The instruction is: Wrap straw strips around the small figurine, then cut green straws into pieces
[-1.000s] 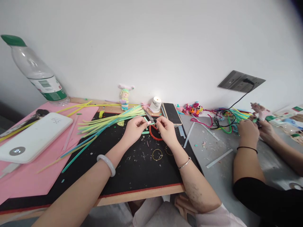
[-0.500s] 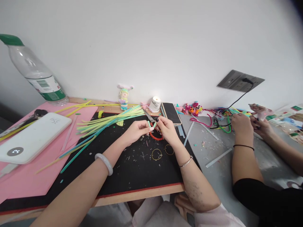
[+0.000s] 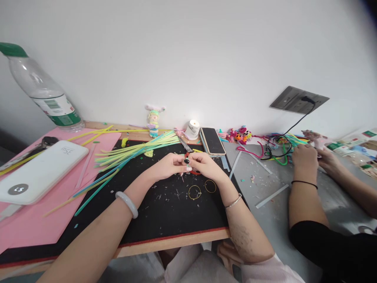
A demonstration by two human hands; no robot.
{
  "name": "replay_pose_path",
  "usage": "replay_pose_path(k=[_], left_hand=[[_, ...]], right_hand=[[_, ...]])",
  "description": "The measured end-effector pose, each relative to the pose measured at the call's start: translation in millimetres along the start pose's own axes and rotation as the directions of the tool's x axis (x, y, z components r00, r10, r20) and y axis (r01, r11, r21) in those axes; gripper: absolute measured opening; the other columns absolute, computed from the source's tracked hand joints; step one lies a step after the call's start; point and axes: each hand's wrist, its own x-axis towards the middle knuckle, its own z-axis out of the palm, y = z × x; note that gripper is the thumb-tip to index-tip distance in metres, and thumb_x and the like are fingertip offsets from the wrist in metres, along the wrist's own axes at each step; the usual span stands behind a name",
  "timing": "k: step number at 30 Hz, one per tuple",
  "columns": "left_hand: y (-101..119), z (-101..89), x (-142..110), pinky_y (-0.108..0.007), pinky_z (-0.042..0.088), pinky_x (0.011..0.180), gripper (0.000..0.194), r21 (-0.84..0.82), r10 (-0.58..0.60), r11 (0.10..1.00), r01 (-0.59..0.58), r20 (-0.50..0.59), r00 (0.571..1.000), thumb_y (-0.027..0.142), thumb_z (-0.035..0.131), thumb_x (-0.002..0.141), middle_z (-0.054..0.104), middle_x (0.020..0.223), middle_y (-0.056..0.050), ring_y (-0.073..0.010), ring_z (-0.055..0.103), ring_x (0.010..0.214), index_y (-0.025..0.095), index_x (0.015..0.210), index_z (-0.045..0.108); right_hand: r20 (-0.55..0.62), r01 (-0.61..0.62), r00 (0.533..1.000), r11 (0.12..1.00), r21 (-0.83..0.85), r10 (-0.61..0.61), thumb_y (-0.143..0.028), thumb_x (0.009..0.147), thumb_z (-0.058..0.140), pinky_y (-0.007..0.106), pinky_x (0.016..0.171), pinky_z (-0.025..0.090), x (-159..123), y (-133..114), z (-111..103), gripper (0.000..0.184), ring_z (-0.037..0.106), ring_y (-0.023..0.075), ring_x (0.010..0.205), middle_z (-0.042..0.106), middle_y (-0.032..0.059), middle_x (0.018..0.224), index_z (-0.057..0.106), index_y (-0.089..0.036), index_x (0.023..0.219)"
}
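Over the black mat (image 3: 165,208), my left hand (image 3: 168,166) and my right hand (image 3: 204,165) meet fingertip to fingertip. Both pinch a short mint-green pipe cleaner piece (image 3: 187,165), mostly covered by the fingers. Just behind and under them lie scissors (image 3: 185,146) with red-orange handles, partly hidden by my right hand. Left of my hands spreads a bundle of yellow, green and blue pipe cleaners (image 3: 135,151). Two thin gold-coloured rings, one nearer (image 3: 194,192) and one farther right (image 3: 210,186), rest on the mat among small fluff scraps.
Left are a power bank (image 3: 44,171) on pink sheets (image 3: 35,230) and a plastic bottle (image 3: 50,94). By the wall stand a pipe-cleaner doll (image 3: 153,122), a white cup (image 3: 193,129) and a phone (image 3: 213,141). At right, another person's hands (image 3: 306,159) work beside tangled pipe cleaners (image 3: 277,147).
My hands have come closer together and slightly lower, and the mint-green piece is now mostly covered by my fingers. The other person's hands have shifted a little.
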Motion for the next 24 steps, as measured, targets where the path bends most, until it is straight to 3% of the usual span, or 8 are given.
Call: replay_pose_path(k=[8,12,15,18,21,24], left_hand=[[7.9,3.0,-1.7,-0.026,0.043,0.048,0.021,-0.075,-0.088,0.993,0.095,0.092,0.992,0.036,0.073,0.063,0.064,0.062,-0.003,-0.0127,0.053,0.048,0.016,0.065,0.067],[3.1,4.9,-0.6,-0.025,0.041,0.049,0.023,0.0,-0.076,0.997,0.076,0.042,0.996,0.037,0.07,0.068,0.059,0.056,0.0,-0.0122,0.052,0.048,0.016,0.061,0.062],[-0.3,7.1,0.8,-0.024,0.039,0.05,0.021,0.104,0.018,0.995,-0.005,-0.126,0.992,0.036,0.065,0.073,0.055,0.058,0.002,-0.0116,0.051,0.051,0.017,0.068,0.059],[0.6,8.4,0.8,-0.023,0.039,0.053,0.016,0.352,0.201,0.931,-0.094,-0.283,0.938,0.032,0.061,0.077,0.056,0.071,0.0,-0.0109,0.049,0.056,0.017,0.073,0.059],[3.7,8.5,-1.0,-0.024,0.04,0.062,0.012,0.587,0.37,0.794,-0.158,-0.26,0.892,0.027,0.054,0.084,0.057,0.076,-0.001,-0.0126,0.051,0.065,0.018,0.079,0.06],[4.5,8.3,-2.8,-0.026,0.04,0.068,0.016,0.689,0.444,0.697,-0.198,-0.199,0.874,0.024,0.045,0.089,0.057,0.079,-0.002,-0.0146,0.053,0.074,0.018,0.084,0.059]], right_hand=[[0.106,-0.025,0.994,0.999,-0.041,0.029,-0.042,0.085,0.049,0.021,0.044,0.021,-2.3,-5.0,-1.6,0.037,0.03,0.0071,0.045,0.037,-0.0063,0.05,0.042,-0.018,0.058],[-0.012,0.005,1.0,0.997,-0.08,-0.006,-0.032,0.085,0.046,0.021,0.046,0.023,0.0,-4.6,0.2,0.035,0.031,0.0075,0.048,0.035,-0.0058,0.051,0.038,-0.018,0.055],[-0.226,0.036,0.973,0.997,-0.066,-0.05,-0.031,0.086,0.045,0.021,0.048,0.025,2.6,-1.0,3.1,0.033,0.03,0.0078,0.049,0.035,-0.0057,0.052,0.037,-0.018,0.055],[-0.341,0.055,0.938,0.998,-0.023,-0.059,-0.033,0.087,0.043,0.022,0.047,0.024,4.4,3.5,6.7,0.033,0.028,0.008,0.048,0.034,-0.006,0.051,0.038,-0.019,0.058],[-0.38,0.071,0.922,0.997,-0.005,-0.068,-0.037,0.088,0.044,0.022,0.046,0.023,5.5,7.0,10.6,0.034,0.026,0.0078,0.047,0.033,-0.0062,0.051,0.038,-0.019,0.059],[-0.418,0.084,0.906,0.996,0.019,-0.069,-0.04,0.088,0.046,0.021,0.046,0.023,6.6,9.4,14.1,0.036,0.027,0.0074,0.047,0.032,-0.0065,0.051,0.038,-0.019,0.059]])
